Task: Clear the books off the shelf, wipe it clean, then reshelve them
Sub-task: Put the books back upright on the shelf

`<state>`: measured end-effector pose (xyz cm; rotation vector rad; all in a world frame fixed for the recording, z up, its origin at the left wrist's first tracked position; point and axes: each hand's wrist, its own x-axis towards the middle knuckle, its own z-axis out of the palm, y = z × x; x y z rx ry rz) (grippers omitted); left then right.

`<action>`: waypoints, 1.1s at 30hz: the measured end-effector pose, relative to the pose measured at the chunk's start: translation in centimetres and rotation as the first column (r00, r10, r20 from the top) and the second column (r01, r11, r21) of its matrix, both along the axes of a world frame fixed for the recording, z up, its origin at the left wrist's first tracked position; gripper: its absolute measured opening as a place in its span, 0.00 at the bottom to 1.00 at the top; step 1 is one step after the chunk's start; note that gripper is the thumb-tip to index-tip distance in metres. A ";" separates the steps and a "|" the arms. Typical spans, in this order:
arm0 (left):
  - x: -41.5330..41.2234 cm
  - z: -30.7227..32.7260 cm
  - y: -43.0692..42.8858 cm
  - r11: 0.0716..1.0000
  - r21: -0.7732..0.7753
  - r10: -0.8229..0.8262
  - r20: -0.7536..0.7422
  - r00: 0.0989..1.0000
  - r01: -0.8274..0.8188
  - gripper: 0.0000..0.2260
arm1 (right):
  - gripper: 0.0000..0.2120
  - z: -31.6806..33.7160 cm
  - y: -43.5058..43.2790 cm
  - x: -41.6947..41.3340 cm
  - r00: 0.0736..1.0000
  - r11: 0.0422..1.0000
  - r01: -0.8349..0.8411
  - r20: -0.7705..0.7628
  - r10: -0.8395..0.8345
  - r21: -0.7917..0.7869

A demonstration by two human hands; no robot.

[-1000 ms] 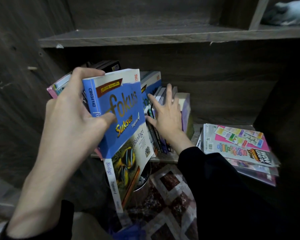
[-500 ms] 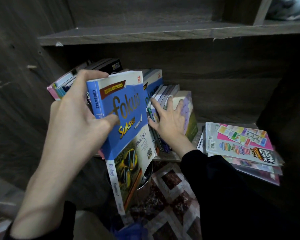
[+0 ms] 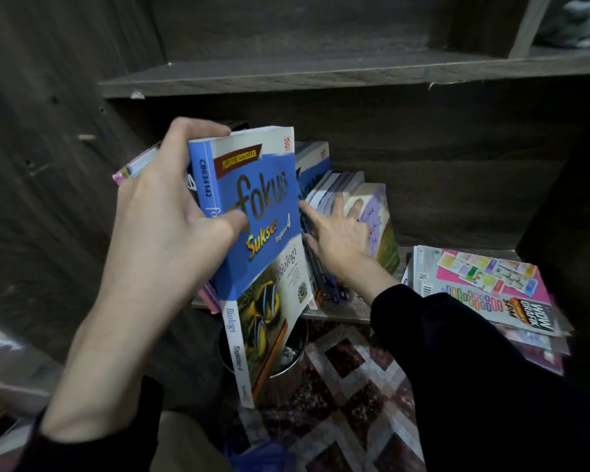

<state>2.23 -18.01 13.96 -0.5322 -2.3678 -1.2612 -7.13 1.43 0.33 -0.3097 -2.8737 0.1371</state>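
My left hand (image 3: pixel 164 226) grips a thick blue "Fokus Sukses Biologi" book (image 3: pixel 263 240) by its spine, thumb on the cover, holding it tilted in front of the dark wooden shelf (image 3: pixel 338 315). Behind it stands a row of upright books (image 3: pixel 324 192) leaning to the right. My right hand (image 3: pixel 338 236) lies with spread fingers against that row, touching a pale thick book (image 3: pixel 378 226) at its right end. More books (image 3: pixel 133 165) stand at the far left, mostly hidden by my left hand.
A flat stack of colourful workbooks (image 3: pixel 484 291) lies on the shelf at the right. A metal pot (image 3: pixel 286 362) stands on the patterned floor mat (image 3: pixel 355 403) below the shelf edge. Another board (image 3: pixel 321 76) runs overhead; the cabinet's side wall (image 3: pixel 48 165) is at the left.
The leaning row has tipped further right under my right hand, which slid down along it. My left hand lifted the blue book slightly and kept its grip.
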 end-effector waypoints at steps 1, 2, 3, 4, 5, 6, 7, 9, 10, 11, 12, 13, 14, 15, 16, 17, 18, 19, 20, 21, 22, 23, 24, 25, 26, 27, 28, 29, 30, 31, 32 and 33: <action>0.0 -0.1 -0.1 1.000 -0.007 -0.001 -0.001 1.000 0.001 0.29 | 0.27 0.2 0.0 -0.1 1.000 1.000 0.000 0.014 0.000 -0.002; -0.1 -0.2 -0.2 1.000 -0.012 -0.002 -0.004 1.000 0.002 0.28 | 0.26 0.5 -0.1 -0.3 1.000 1.000 0.000 0.026 0.000 -0.007; -0.2 -0.3 -0.3 1.000 -0.012 -0.002 -0.006 1.000 0.002 0.27 | 0.26 0.8 -0.1 -0.4 0.999 1.000 -0.001 0.040 0.002 -0.017; -0.3 -0.4 -0.4 1.000 -0.010 -0.006 -0.008 1.000 0.006 0.27 | 0.26 1.0 -0.2 -0.6 0.998 1.000 -0.001 0.055 0.003 -0.031; -0.3 -0.5 -0.4 1.000 -0.008 -0.010 -0.004 1.000 0.010 0.27 | 0.26 1.2 -0.2 -0.7 0.997 0.999 0.000 0.071 0.003 -0.043; -0.4 -0.6 -0.4 1.000 -0.004 -0.012 0.002 1.000 0.012 0.27 | 0.26 1.3 -0.3 -0.7 0.996 0.999 0.001 0.087 0.003 -0.050; -0.4 -0.6 -0.4 1.000 0.001 -0.014 0.011 1.000 0.014 0.27 | 0.26 1.4 -0.3 -0.8 0.995 0.999 0.001 0.099 0.004 -0.053; -0.4 -0.7 -0.5 1.000 0.005 -0.017 0.022 1.000 0.017 0.26 | 0.25 1.5 -0.2 -0.8 0.994 0.999 -0.002 0.111 0.008 -0.054; -0.5 -0.7 -0.5 1.000 0.005 -0.019 0.021 1.000 0.019 0.27 | 0.25 1.6 -0.2 -0.8 0.994 0.999 -0.003 0.112 0.009 -0.054; -0.5 -0.7 -0.6 1.000 0.006 -0.017 0.019 1.000 0.017 0.27 | 0.25 1.6 -0.2 -0.9 0.993 0.999 -0.006 0.115 0.012 -0.053; -0.6 -0.7 -0.7 1.000 0.008 -0.014 0.017 1.000 0.014 0.27 | 0.25 1.7 -0.3 -0.8 0.993 0.999 -0.008 0.118 0.014 -0.052; -0.6 -0.6 -0.8 1.000 0.012 -0.010 0.014 1.000 0.010 0.27 | 0.25 1.7 -0.3 -0.8 0.993 0.999 -0.010 0.120 0.015 -0.049; -0.6 -0.5 -0.8 1.000 0.020 -0.007 0.010 1.000 0.007 0.27 | 0.25 1.7 -0.2 -0.7 0.993 0.999 -0.013 0.118 0.018 -0.045; -0.5 -0.4 -0.9 1.000 0.027 -0.003 0.006 1.000 0.003 0.27 | 0.26 1.8 -0.1 -0.5 0.993 0.999 -0.017 0.114 0.022 -0.042; -0.5 -0.3 -1.0 0.999 0.033 -0.001 0.000 1.000 0.001 0.27 | 0.26 1.8 0.2 -0.3 0.994 0.999 -0.022 0.107 0.026 -0.042; -0.5 0.0 -1.1 0.999 0.037 0.000 -0.009 1.000 0.000 0.28 | 0.27 1.8 0.4 -0.1 0.995 0.999 -0.025 0.097 0.029 -0.042; -0.4 0.2 -1.1 0.999 0.039 -0.001 -0.020 1.000 0.002 0.28 | 0.27 1.8 0.7 0.1 0.996 0.999 -0.025 0.090 0.029 -0.044; -0.3 0.5 -1.1 0.999 0.038 -0.005 -0.031 1.000 0.006 0.28 | 0.27 1.8 1.0 0.4 0.996 0.999 -0.024 0.084 0.027 -0.045; -0.3 0.8 -1.1 0.999 0.045 -0.009 -0.046 0.999 0.011 0.29 | 0.27 1.7 1.3 0.7 0.997 0.999 -0.021 0.079 0.025 -0.043; -0.3 1.2 -1.0 0.998 0.056 -0.013 -0.060 0.998 0.016 0.29 | 0.27 1.6 1.6 0.9 0.997 0.999 -0.021 0.076 0.024 -0.040; -0.3 1.5 -0.9 0.997 0.071 -0.019 -0.070 0.997 0.024 0.29 | 0.27 1.6 1.8 1.2 0.997 0.999 -0.023 0.075 0.025 -0.035; -0.3 1.8 -0.7 0.996 0.081 -0.028 -0.074 0.997 0.034 0.29 | 0.27 1.6 2.0 1.4 0.997 0.999 -0.025 0.073 0.028 -0.031; -0.4 1.9 -0.6 0.995 0.085 -0.038 -0.070 0.997 0.044 0.28 | 0.27 1.6 2.1 1.5 0.997 0.999 -0.028 0.071 0.029 -0.028; -0.6 2.0 -0.4 0.995 0.085 -0.048 -0.062 0.997 0.054 0.27 | 0.27 1.7 2.2 1.7 0.997 0.999 -0.028 0.069 0.030 -0.028; -1.0 1.9 -0.3 0.995 0.083 -0.058 -0.047 0.997 0.062 0.27 | 0.27 1.7 2.2 1.8 0.997 0.999 -0.029 0.065 0.031 -0.032; -1.3 1.7 -0.1 0.994 0.083 -0.071 -0.032 0.997 0.074 0.27 | 0.27 1.7 2.2 1.8 0.998 0.999 -0.029 0.058 0.031 -0.039; -1.8 1.4 0.0 0.992 0.085 -0.089 -0.023 0.996 0.090 0.28 | 0.27 1.7 2.2 1.9 0.998 0.999 -0.029 0.053 0.032 -0.044; -2.2 1.0 0.1 0.991 0.080 -0.104 -0.023 0.994 0.106 0.28 | 0.26 1.7 2.2 2.0 0.998 0.999 -0.029 0.050 0.032 -0.046; -2.6 0.6 0.3 0.992 0.059 -0.109 -0.032 0.994 0.111 0.28 | 0.25 1.7 2.3 2.1 0.998 0.999 -0.028 0.051 0.030 -0.044; -2.9 0.3 0.5 0.995 0.021 -0.097 -0.040 0.995 0.098 0.27 | 0.24 1.7 2.3 2.1 0.998 0.999 -0.025 0.053 0.027 -0.042; -3.4 0.1 0.8 0.997 -0.021 -0.077 -0.044 0.996 0.076 0.26 | 0.23 1.7 2.3 2.2 0.998 0.999 -0.021 0.056 0.023 -0.041; -3.9 0.0 1.0 0.997 -0.054 -0.062 -0.043 0.997 0.059 0.26 | 0.22 1.7 2.4 2.2 0.998 0.999 -0.018 0.057 0.021 -0.040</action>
